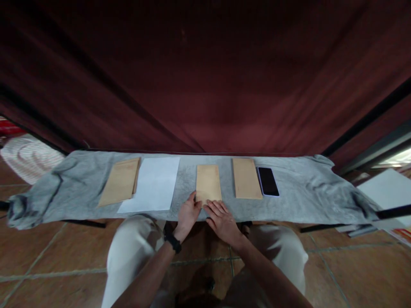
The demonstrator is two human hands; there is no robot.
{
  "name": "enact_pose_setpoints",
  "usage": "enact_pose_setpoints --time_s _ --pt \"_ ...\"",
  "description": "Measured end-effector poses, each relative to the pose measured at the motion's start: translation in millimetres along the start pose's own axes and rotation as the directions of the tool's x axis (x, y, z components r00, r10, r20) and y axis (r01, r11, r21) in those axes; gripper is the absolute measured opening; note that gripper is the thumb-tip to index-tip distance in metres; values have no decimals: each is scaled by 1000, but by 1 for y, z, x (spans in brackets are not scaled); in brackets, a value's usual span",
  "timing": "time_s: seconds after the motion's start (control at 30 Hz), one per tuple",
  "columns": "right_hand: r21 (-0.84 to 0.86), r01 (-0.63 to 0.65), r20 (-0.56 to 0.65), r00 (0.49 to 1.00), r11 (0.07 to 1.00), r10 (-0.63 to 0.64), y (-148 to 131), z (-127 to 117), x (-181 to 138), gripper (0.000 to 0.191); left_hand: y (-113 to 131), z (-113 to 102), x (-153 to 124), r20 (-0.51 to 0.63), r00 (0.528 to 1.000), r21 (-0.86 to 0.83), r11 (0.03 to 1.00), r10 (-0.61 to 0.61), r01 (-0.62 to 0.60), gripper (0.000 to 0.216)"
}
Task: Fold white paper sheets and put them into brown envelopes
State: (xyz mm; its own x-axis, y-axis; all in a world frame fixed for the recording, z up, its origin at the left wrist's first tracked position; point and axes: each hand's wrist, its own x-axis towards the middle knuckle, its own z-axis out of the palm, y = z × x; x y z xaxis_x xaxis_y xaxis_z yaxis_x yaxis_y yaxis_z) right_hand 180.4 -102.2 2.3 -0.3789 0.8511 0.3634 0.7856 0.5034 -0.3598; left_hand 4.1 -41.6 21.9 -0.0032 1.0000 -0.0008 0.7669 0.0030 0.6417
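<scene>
A brown paper envelope lies on the grey cloth right in front of me. My left hand is at its lower left corner, thumb and forefinger closed on the edge. Across its lower right part lies my right hand, fingers stretched out flat and pressing on the paper. To the right, a second brown envelope or stack rests beside a dark-screened phone. On the left are white paper sheets and a small pile of brown envelopes, which partly overlaps the sheets.
The grey cloth covers a narrow bench above my knees. Behind it hangs a dark red curtain with black poles at the sides. A striped cloth is at far left, and a white board stands at far right.
</scene>
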Motion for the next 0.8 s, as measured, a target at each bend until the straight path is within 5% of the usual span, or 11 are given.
enact_pose_setpoints --time_s 0.13,0.23,0.33,0.63,0.8 --pt "-52 32 19 999 998 -31 1 8 -5 49 6 8 -2 -67 951 156 944 302 -289 39" --pt "-61 33 16 999 998 -32 5 12 -5 38 14 20 9 142 830 149 817 540 -557 47" --pt "-66 36 26 999 997 -34 6 14 -4 34 18 31 30 293 756 192 738 586 -647 55" --pt "-55 51 44 998 997 -49 7 11 -4 51 1 34 100 241 837 367 752 491 -547 66" --pt "-45 51 38 998 998 -49 8 12 -3 50 0 27 108 214 884 417 780 415 -467 68"
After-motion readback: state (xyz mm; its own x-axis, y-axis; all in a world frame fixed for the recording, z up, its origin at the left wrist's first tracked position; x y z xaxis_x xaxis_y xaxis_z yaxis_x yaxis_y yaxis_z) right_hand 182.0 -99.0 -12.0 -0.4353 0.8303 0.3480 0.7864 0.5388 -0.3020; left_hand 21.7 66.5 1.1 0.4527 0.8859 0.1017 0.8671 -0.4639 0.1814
